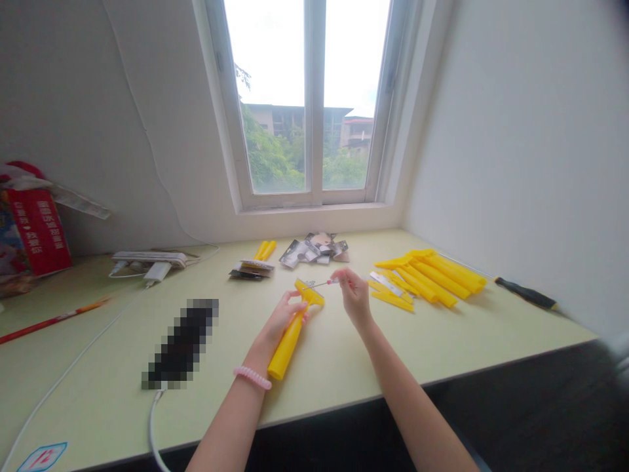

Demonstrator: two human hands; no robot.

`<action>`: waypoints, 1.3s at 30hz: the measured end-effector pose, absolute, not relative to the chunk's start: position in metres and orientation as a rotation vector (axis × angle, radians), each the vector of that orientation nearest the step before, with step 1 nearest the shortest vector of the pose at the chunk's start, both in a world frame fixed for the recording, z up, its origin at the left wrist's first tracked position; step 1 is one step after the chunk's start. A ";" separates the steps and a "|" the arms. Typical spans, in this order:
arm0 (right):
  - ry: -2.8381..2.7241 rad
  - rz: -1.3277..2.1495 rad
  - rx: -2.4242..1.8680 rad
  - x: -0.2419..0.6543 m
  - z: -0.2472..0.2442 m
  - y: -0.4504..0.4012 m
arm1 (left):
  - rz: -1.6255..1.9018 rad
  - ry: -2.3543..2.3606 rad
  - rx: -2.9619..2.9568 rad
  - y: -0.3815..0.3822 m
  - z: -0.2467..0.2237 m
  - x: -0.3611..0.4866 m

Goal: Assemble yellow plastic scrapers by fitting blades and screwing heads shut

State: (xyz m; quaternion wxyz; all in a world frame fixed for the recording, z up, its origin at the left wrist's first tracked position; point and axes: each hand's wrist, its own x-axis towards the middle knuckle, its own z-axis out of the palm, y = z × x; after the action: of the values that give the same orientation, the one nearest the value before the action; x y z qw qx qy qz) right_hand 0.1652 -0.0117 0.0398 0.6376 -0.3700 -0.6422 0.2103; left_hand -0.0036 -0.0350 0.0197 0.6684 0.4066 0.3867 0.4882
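Observation:
My left hand (281,319) grips a yellow plastic scraper (287,344) by its long handle, with the wide head (308,293) pointing away from me. My right hand (354,295) pinches a thin metal pin (317,284) between its fingertips, and the pin's tip reaches over the scraper head. A pink coil band (252,377) circles my left wrist. To the right of my hands lies a heap of yellow plastic scraper parts (432,276). Beyond my hands are two small yellow bars (265,250) and several foil-backed packets (314,250).
A flat stack of packets (250,269) lies left of the heap's far end. A black-handled screwdriver (525,293) rests at the right. On the left are a power strip (147,259), a red pencil (54,321), a pixelated object (181,344) with a white cable, and a red box (39,229).

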 end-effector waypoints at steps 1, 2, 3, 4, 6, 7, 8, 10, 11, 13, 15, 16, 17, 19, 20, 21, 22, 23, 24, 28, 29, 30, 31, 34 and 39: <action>-1.462 0.496 -0.836 0.165 0.040 -0.011 | 1.100 0.878 0.914 -0.035 0.020 -0.003; -1.453 0.523 -0.830 0.164 0.039 -0.011 | 1.097 0.884 0.911 -0.036 0.021 -0.003; -1.440 0.560 -0.823 0.164 0.039 -0.011 | 1.098 0.889 0.911 -0.036 0.021 -0.003; -1.428 0.603 -0.812 0.163 0.040 -0.010 | 1.101 0.891 0.914 -0.036 0.022 -0.003; -1.409 0.679 -0.784 0.162 0.040 -0.010 | 1.115 0.888 0.930 -0.037 0.023 -0.003; -1.404 0.698 -0.775 0.162 0.040 -0.010 | 1.120 0.885 0.935 -0.037 0.023 -0.003; -1.403 0.702 -0.774 0.162 0.040 -0.010 | 1.124 0.885 0.935 -0.037 0.023 -0.003; -1.408 0.679 -0.794 0.162 0.041 -0.011 | 1.120 0.889 0.926 -0.037 0.023 -0.003; -1.408 0.664 -0.810 0.163 0.041 -0.011 | 1.119 0.890 0.925 -0.037 0.022 -0.003; -1.414 0.645 -0.830 0.163 0.042 -0.012 | 1.116 0.890 0.932 -0.037 0.022 -0.003; -1.423 0.618 -0.844 0.163 0.042 -0.012 | 1.114 0.889 0.943 -0.037 0.022 -0.003; -1.426 0.600 -0.852 0.164 0.043 -0.012 | 1.109 0.895 0.945 -0.037 0.022 -0.003; -1.432 0.581 -0.863 0.164 0.043 -0.012 | 1.103 0.902 0.944 -0.037 0.023 -0.002; -1.457 0.523 -0.888 0.164 0.042 -0.012 | 1.090 0.907 0.944 -0.038 0.024 -0.002; -1.481 0.474 -0.903 0.164 0.042 -0.012 | 1.087 0.907 0.943 -0.038 0.024 -0.002; -1.507 0.407 -0.917 0.164 0.041 -0.012 | 1.087 0.907 0.940 -0.038 0.025 -0.002; -1.529 0.330 -0.931 0.163 0.040 -0.012 | 1.090 0.908 0.936 -0.037 0.025 -0.002; -1.541 0.255 -0.945 0.163 0.038 -0.012 | 1.091 0.912 0.931 -0.037 0.025 -0.001; -1.541 0.198 -0.959 0.164 0.037 -0.012 | 1.089 0.916 0.925 -0.037 0.025 -0.001; -1.494 0.186 -1.006 0.164 0.035 -0.012 | 1.076 0.914 0.922 -0.037 0.025 -0.002; -1.490 0.205 -1.007 0.164 0.035 -0.013 | 1.074 0.912 0.923 -0.037 0.025 -0.002; -1.493 0.220 -1.000 0.164 0.036 -0.014 | 1.075 0.912 0.923 -0.037 0.025 -0.002; -1.501 0.229 -0.989 0.164 0.036 -0.014 | 1.077 0.911 0.921 -0.037 0.025 -0.002; -1.523 0.232 -0.973 0.163 0.040 -0.016 | 1.086 0.903 0.906 -0.037 0.025 -0.003; -1.494 0.224 -0.985 0.165 0.043 -0.015 | 1.069 0.897 0.913 -0.035 0.023 -0.003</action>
State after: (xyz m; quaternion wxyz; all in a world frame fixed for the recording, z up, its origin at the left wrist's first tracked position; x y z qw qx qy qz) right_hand 0.1652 -0.0153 0.0433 0.6203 -0.4284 -0.6498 0.0972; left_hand -0.0034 -0.0354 0.0233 0.6720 0.4056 0.3983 0.4746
